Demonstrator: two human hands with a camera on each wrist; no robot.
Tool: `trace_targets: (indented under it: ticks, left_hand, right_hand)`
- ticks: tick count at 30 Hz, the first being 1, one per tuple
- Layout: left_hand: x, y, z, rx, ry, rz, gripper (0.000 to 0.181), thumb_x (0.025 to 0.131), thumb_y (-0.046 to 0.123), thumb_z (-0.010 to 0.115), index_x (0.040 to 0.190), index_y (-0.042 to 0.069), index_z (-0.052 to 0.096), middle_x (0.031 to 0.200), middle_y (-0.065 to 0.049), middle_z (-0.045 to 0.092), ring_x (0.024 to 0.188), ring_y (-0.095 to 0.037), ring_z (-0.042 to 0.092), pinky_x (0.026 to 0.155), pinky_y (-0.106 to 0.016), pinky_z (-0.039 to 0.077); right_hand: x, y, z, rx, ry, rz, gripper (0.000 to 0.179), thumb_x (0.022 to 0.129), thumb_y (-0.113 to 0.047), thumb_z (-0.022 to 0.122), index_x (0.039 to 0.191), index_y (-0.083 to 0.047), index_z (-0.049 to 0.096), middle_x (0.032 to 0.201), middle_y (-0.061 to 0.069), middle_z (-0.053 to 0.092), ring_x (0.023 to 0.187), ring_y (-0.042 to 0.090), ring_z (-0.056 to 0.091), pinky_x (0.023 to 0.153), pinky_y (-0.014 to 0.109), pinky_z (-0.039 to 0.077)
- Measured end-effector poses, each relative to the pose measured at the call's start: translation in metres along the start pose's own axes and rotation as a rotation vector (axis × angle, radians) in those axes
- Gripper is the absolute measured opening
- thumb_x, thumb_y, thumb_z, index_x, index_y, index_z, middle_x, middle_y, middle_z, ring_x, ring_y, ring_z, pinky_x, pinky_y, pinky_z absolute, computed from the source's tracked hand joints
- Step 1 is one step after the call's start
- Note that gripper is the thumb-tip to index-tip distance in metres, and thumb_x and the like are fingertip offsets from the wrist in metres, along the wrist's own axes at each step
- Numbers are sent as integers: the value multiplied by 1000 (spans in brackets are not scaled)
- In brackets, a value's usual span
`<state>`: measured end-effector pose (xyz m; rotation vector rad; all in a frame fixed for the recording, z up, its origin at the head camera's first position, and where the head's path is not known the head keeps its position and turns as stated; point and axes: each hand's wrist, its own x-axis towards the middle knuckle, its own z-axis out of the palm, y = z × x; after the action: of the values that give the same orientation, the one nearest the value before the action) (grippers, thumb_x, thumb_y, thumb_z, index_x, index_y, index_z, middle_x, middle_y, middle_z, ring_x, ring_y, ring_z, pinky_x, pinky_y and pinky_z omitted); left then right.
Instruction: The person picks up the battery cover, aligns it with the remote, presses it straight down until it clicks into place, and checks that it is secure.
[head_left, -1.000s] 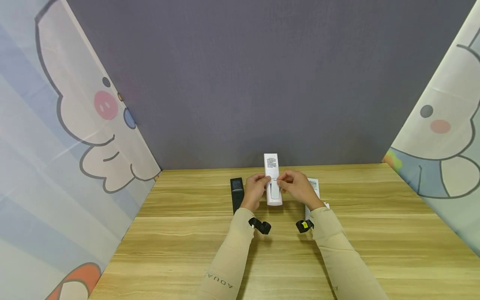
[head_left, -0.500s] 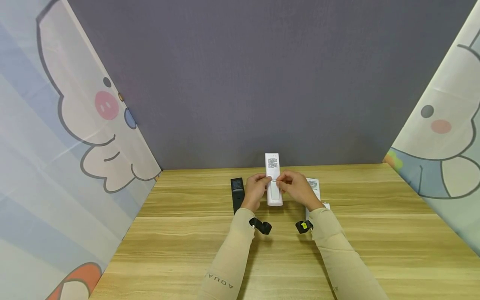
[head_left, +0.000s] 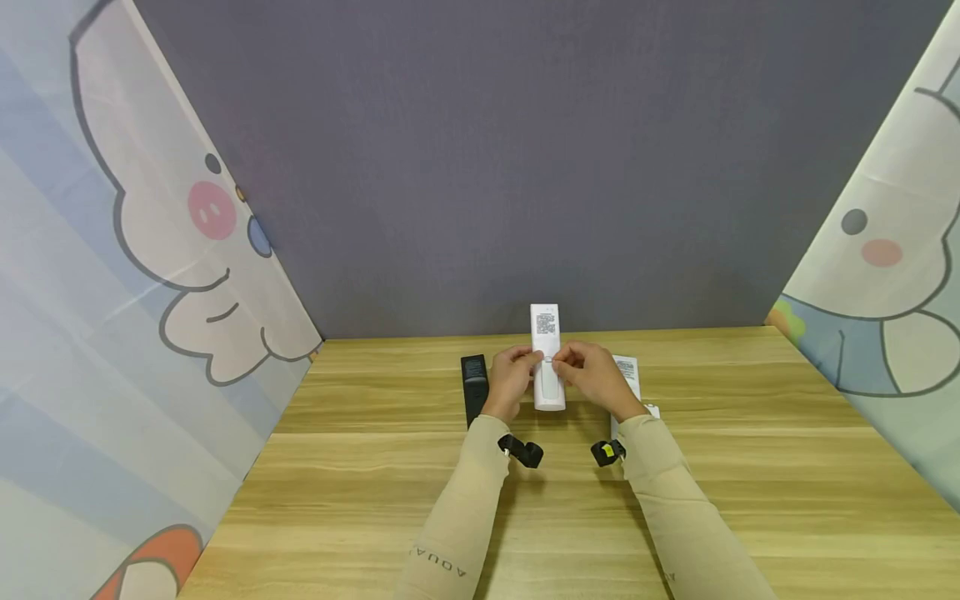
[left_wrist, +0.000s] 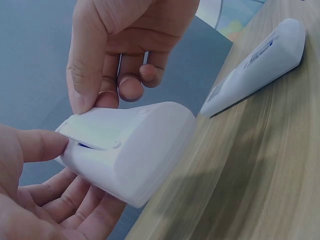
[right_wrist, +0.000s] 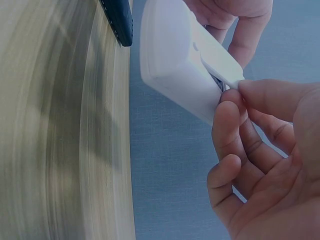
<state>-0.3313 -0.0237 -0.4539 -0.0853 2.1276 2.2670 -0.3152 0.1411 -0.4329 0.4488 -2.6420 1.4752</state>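
Observation:
A white remote control is held up off the table, its back with printed text facing me. My left hand grips it from the left side, with the thumb on its back and the fingers beneath. The white battery cover lies over the compartment, its one end tilted up. My right hand pinches that raised end between thumb and index finger. Through the narrow gap under the cover, something dark and metallic shows in the right wrist view; what lies deeper is hidden.
A black remote control lies on the wooden table, left of my left hand. Another white remote control lies to the right, partly hidden by my right arm in the head view. Beside it is a small white piece. A grey panel stands behind.
The battery cover, which sat skewed with a dark gap at its left edge, now lies in line with the remote control. Both hands have stayed nearly in place.

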Motion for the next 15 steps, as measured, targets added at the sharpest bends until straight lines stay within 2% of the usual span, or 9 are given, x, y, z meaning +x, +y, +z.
trace_targets:
  ticks: [15]
  left_hand:
    - [-2, 2, -1, 18, -2, -3, 30, 99, 22, 66, 124, 5, 70, 109, -9, 71, 89, -16, 66, 80, -41, 59]
  right_hand:
    - [0, 0, 0, 1, 15, 31, 7, 98, -14, 68, 96, -7, 69, 83, 8, 67, 81, 42, 67, 62, 30, 52]
